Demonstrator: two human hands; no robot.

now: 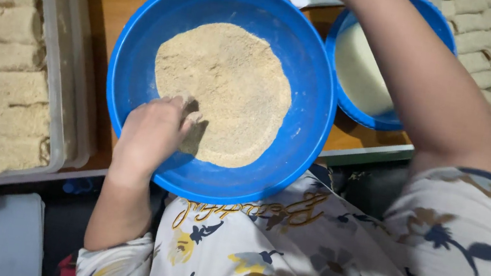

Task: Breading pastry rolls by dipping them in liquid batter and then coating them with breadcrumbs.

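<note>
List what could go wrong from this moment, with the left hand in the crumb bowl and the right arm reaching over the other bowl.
1. The big blue bowl overhangs the table edge toward the lap; pressure from the left hand might tip it and spill the crumbs.
2. The right forearm crosses above the smaller blue bowl of pale batter; a dip could smear the arm or jolt the bowl.

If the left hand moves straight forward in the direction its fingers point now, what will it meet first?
The left hand points up and to the right, with its fingertips already in the breadcrumbs inside the large blue bowl. It would probably push deeper into the crumb pile first; the bowl's far wall comes only after that.
</note>
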